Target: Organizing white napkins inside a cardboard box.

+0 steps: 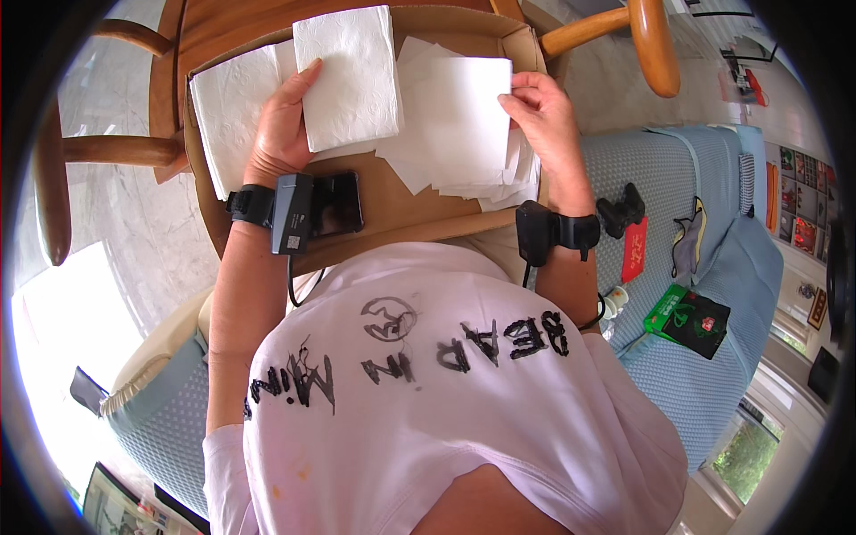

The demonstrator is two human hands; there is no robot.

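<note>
My left hand [281, 127] grips a folded, embossed white paper tissue stack [348, 80], with the thumb on its front. The fingers behind it are hidden. At the right, my right hand [550, 120] pinches the edge of a smooth white paper sheet [461, 114] between thumb and fingers. Under that sheet lie several loose white papers [408, 167], fanned out in a shallow cardboard box [414, 224]. Another pile of embossed tissues [234, 100] leans along the box's left side. A dark smartphone [344, 204] lies near the front, beside my left wrist.
Wooden chair parts [120, 150] flank the box, and a wooden surface [234, 27] lies behind it. On the blue sofa cover [662, 167] to my right are a black game controller [620, 208], a red envelope [634, 251] and a green-and-black packet [689, 321]. Both wrists carry strapped devices with cables.
</note>
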